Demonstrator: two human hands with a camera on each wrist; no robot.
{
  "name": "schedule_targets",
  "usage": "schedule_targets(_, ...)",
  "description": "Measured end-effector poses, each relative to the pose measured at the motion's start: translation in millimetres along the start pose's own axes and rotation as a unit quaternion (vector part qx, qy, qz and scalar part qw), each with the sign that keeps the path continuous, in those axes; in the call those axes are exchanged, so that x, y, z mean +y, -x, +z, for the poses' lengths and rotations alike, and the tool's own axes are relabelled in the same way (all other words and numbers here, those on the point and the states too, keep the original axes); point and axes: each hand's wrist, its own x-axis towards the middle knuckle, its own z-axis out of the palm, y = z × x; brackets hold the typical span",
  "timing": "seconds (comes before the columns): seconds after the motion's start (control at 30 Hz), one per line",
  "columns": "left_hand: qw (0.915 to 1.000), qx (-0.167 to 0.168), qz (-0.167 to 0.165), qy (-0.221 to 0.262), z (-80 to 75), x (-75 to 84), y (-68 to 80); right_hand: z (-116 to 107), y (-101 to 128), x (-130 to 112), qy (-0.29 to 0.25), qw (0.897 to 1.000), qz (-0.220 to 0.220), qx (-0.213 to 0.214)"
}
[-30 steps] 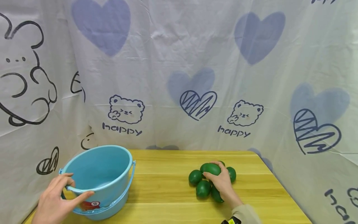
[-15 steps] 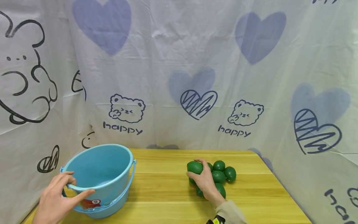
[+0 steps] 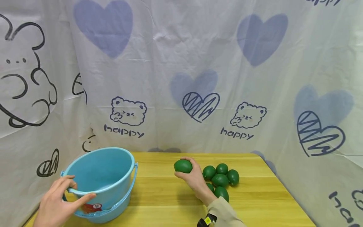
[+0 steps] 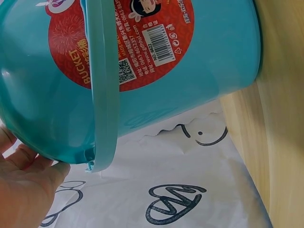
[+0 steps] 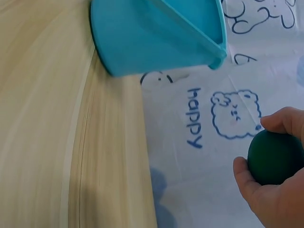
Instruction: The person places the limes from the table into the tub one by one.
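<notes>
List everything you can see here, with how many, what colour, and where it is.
Round plastic bucket: one, light blue with a red label, left side of the table, handle down.
Oval green fruit in hand: one, dark green, lifted between bucket and pile.
Pile of oval green fruits: at least six, dark green, right of centre on the table.
Wooden table: one, yellow-brown.
Printed cloth backdrop: white with blue hearts and bears, behind and beside the table.
Left hand: one, grips the bucket's near rim.
Right hand: one, holds the lifted fruit.
</notes>
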Motion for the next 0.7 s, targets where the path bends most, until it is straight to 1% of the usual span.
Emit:
schedule_targets(0.07, 0.9999, 0.006, 0.009, 0.004, -0.5, 0.1, -1.3, 6, -1, -4, -0.002, 1.000, -0.005, -0.010)
schedule_targets(0.17, 0.9999, 0.010, 0.012, 0.004, -0.9, 0.8, -1.3, 16, -1, -9, -0.010, 1.000, -0.011, -0.028)
schedule_targets(0.27, 1.0000, 0.007, 0.006, 0.001, -1.0, 1.5, -0.1, 25, 0, -13, -0.016, 0.999, -0.013, -0.049)
schedule_targets(0.47, 0.9999, -0.003, -0.010, -0.002, -2.5, 3.1, -0.3, 42, 1, -28, -0.033, 0.997, -0.019, -0.071)
schedule_targets(0.57, 1.0000, 0.007, 0.002, -0.005, -3.1, 2.6, -0.5, 50, 3, -34, -0.042, 0.996, -0.023, -0.079)
schedule_targets(0.7, 0.9999, 0.005, 0.009, -0.006, -3.0, 0.6, 0.5, 60, 4, -41, -0.043, 0.995, -0.024, -0.085)
